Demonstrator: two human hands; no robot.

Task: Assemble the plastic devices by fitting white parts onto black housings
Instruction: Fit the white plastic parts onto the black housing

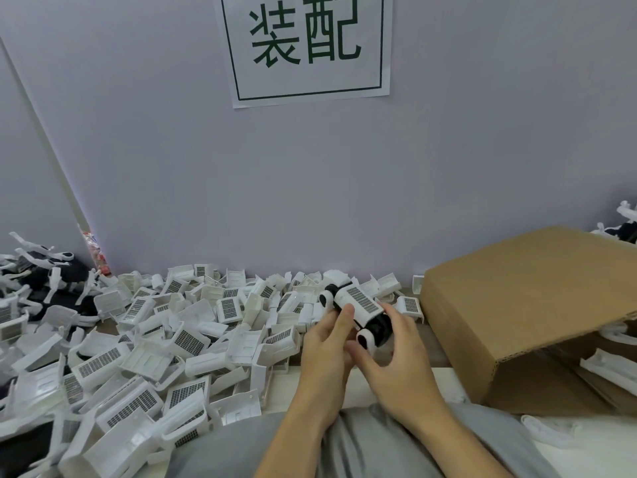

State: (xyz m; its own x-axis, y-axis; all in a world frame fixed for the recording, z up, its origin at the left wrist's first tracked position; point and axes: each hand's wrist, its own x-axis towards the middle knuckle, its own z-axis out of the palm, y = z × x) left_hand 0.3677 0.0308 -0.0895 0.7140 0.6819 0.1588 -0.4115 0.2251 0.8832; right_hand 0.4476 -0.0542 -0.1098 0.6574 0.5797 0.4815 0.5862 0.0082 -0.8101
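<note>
White parts point(144, 360) lie heaped in a wide pile across the left and middle of the work surface, many showing a dark gridded panel on one face, tumbled at every angle and reaching back to the pale wall point(310, 188). On that wall hangs a paper sign point(305, 46) with two large dark characters inside a ruled border. A cardboard box point(531, 305) sits on the right, tipped on its side with its open mouth toward the person, and more white pieces point(610, 370) lie inside and under it. Further left, a second heap of black housings with white arms point(44, 274) rests against the wall. Grey fabric point(362, 443) covers the person's lap at the bottom edge. Both forearms reach up from there to the middle of the view, just in front of the pile. The left hand point(327, 350) curls round the near left side of a partly built device point(358, 313), thumb laid up along the white cover. The right hand point(396, 353) cups its near right end, fingers bent round the black body and thumb pressed by the white-rimmed round end. That device is held above the surface, its long axis running diagonally from upper left, away from the person, to lower right, gridded panel facing up, with a black rounded end at each extremity.
</note>
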